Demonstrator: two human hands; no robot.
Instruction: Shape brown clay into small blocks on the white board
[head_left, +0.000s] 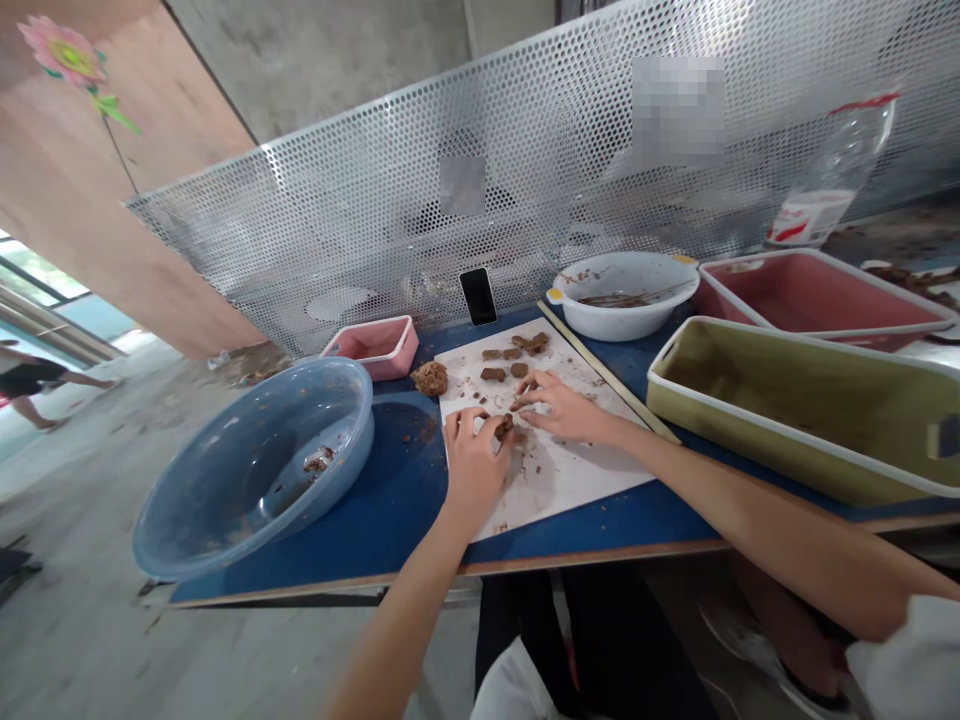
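Note:
My left hand (476, 455) is curled over the white board (577, 462), its thumb and fingers closed on a small brown clay-like lump (505, 428). Just to the right, my right hand (562, 408) reaches over the same board. Its fingers are bent a little and apart, with brown smears at the tips, close to the lump. Beyond the hands, several short brown clay-like pieces (493, 374) lie on the board, with crumbs scattered around them. A rough brown ball (430, 378) sits at the board's left edge.
A large blue basin (255, 470) stands left, beside a small pink bin (375, 348). A phone (478, 296) leans against the perforated metal screen (360, 200). Right are a wooden strip (607, 372), a white basin (626, 318), a green bin (795, 400), a red bin (832, 290) and a bottle (832, 180).

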